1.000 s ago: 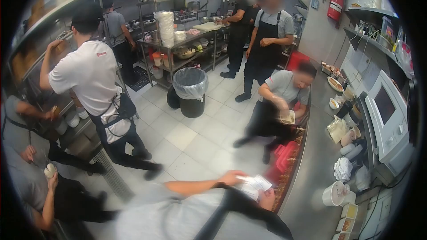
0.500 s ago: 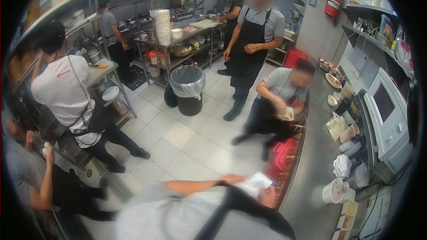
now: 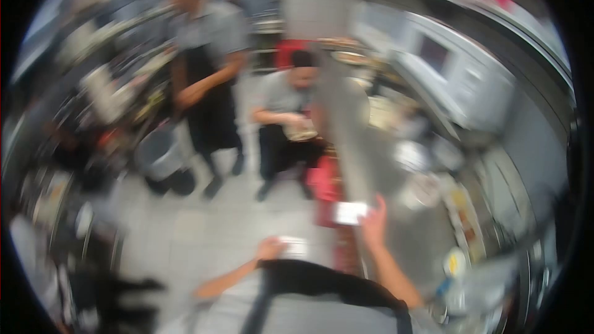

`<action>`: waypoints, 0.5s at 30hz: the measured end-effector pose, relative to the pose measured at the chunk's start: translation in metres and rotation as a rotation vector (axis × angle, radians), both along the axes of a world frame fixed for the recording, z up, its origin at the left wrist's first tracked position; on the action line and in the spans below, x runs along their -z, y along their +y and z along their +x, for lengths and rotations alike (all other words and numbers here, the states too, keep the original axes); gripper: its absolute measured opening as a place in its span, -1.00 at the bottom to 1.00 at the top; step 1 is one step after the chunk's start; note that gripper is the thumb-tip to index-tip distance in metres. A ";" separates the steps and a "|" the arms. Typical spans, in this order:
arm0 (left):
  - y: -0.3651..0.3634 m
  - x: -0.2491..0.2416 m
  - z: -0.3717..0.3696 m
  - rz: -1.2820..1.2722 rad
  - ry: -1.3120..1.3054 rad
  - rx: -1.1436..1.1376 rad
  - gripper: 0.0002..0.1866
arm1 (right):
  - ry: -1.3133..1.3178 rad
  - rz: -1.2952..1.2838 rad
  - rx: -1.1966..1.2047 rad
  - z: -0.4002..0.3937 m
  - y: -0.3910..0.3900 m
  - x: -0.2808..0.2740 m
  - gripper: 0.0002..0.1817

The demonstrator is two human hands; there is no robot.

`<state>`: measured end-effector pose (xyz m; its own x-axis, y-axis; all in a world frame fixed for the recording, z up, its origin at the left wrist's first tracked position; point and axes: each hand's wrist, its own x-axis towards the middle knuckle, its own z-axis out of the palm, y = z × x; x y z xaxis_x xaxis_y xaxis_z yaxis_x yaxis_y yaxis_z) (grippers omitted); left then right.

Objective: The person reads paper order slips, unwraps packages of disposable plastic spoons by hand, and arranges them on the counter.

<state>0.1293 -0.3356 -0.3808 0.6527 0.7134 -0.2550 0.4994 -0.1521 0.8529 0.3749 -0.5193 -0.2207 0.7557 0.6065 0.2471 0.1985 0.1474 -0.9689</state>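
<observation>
In the blurred head view, my left hand [image 3: 270, 249] is closed on a white paper slip [image 3: 295, 247] in front of my body. Farther right, beside the metal counter's edge, my right hand [image 3: 374, 226] grips a second white slip [image 3: 351, 213] by its right side. Any writing on the slips is too smeared to read. The two slips are apart from each other. My right forearm passes over the steel counter [image 3: 365, 173].
A crouching person [image 3: 288, 105] with a bowl [image 3: 301, 131] is ahead by the counter, near a red container [image 3: 323, 179]. Another person in a black apron [image 3: 213, 99] stands left, by a lined bin [image 3: 162, 151]. A microwave [image 3: 455, 77] and food containers [image 3: 464, 210] are at the right.
My view has swung right toward the counter. My hands, close together at one white paper before, are now apart, each with a slip.
</observation>
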 end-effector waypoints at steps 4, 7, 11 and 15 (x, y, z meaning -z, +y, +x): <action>0.068 0.088 -0.003 0.288 -0.135 -0.006 -0.65 | -0.447 0.035 0.360 0.072 -0.065 -0.120 -0.60; 0.117 0.127 0.004 0.082 -0.062 -0.178 -0.66 | -0.766 0.059 0.646 0.067 -0.127 -0.257 -0.77; 0.169 0.105 0.025 -0.110 -0.130 0.009 -0.77 | -1.252 0.286 0.906 0.065 -0.208 -0.404 -0.77; 0.127 0.020 0.048 -0.065 -0.230 -0.034 -0.72 | -1.169 0.213 1.294 0.095 -0.301 -0.492 -0.78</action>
